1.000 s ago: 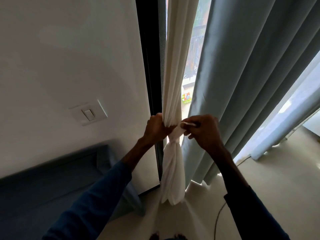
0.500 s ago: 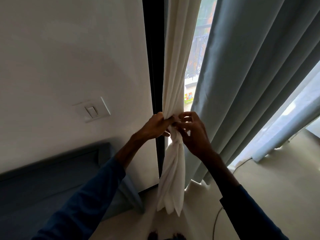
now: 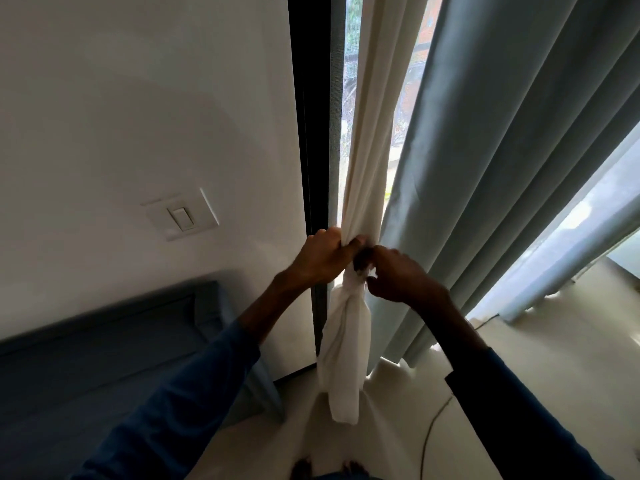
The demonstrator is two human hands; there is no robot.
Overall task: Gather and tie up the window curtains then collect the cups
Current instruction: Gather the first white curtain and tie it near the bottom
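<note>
Our left hand [image 3: 322, 259] curls round the gathered cream-white fabric curtain [image 3: 367, 168] at the window [image 3: 349, 98] frame's left edge, while our right hand [image 3: 401, 275] pinches its knot [image 3: 349, 297]. We judge this tie nearly done. The grey-blue pleated curtain [image 3: 502, 168] hangs untied, and no cups are in view.

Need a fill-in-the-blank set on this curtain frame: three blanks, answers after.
1. The left hand and right hand both grip the ____ curtain by its knot.
2. The grey-blue curtain hangs on that curtain's ____ side.
3. The light switch is mounted on the ____.
Answers: white; right; wall.
</note>
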